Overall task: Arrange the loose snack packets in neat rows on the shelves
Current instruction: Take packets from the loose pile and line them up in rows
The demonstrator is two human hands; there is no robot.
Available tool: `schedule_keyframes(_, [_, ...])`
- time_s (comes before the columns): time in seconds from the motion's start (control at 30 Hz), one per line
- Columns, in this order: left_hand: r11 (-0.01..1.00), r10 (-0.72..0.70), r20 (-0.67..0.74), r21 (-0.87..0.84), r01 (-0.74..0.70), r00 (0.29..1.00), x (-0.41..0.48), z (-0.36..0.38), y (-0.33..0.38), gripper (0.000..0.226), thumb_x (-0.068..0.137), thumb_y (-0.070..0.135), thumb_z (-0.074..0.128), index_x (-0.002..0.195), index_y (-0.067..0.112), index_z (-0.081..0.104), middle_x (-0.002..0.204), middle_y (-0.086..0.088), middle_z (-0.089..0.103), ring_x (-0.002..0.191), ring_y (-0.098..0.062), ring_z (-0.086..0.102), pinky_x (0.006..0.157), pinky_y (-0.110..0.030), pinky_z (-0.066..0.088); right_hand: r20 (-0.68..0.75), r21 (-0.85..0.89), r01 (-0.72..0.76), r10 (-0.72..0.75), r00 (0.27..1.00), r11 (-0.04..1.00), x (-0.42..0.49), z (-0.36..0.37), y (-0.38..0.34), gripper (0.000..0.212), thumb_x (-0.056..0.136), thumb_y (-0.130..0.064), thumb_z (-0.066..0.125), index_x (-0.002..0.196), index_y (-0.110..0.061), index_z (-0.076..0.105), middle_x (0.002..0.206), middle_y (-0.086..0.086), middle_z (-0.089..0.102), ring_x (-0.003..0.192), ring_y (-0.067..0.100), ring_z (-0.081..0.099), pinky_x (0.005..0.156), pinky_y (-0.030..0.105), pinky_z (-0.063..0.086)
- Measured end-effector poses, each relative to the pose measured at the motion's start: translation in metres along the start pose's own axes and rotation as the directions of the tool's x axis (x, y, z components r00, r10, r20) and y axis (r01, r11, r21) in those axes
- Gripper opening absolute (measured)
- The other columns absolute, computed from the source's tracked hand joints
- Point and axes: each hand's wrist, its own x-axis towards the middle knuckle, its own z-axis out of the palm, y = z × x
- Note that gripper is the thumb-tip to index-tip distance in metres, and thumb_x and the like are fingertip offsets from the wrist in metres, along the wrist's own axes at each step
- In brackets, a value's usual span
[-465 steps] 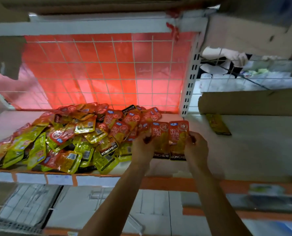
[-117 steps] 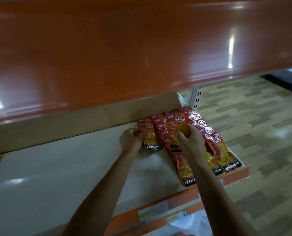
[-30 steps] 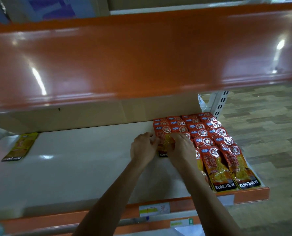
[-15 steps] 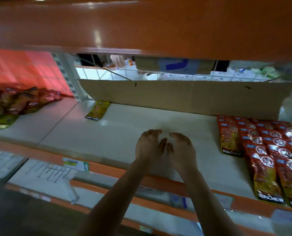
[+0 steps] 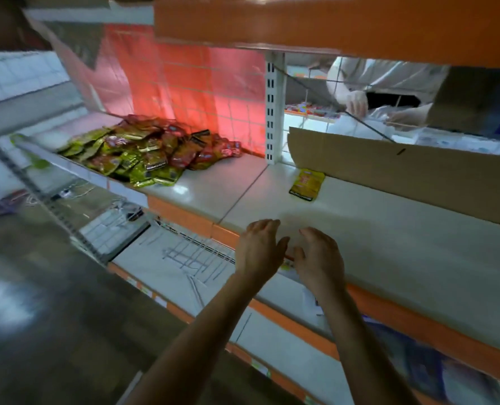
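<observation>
Both hands have swung leftward along the shelf (image 5: 389, 244): left hand (image 5: 260, 247) and right hand (image 5: 318, 255) hover empty, fingers relaxed. Loose snack packets (image 5: 143, 153) lie piled well to their left; best gather few, all facing alike.

— Where's the pile (image 5: 143, 154)?
— On the shelf (image 5: 389, 244), far left of the left hand (image 5: 259, 247), further back.
— The lone packet (image 5: 306, 184)?
— Behind the right hand (image 5: 318, 257), just before the cardboard (image 5: 403, 173) along the shelf's back.
</observation>
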Motion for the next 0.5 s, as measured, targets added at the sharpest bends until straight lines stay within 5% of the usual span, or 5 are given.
schedule_keyframes(0.5, [0.974, -0.22, -0.081, 0.038, 0.224, 0.972, 0.048, -0.045, -0.125, 0.049, 0.096, 0.04, 0.052, 0.138, 0.016, 0.049, 0.14, -0.005, 0.052, 0.13, -0.025, 0.044, 0.106, -0.037, 0.039, 0.121, 0.216, 0.079, -0.107, 0.987, 0.973, 0.076, 0.074, -0.112, 0.033, 0.093, -0.021, 0.056, 0.125, -0.014, 0.059, 0.129, 0.005, 0.06, 0.12, 0.021, 0.053, 0.095, 0.03, 0.044])
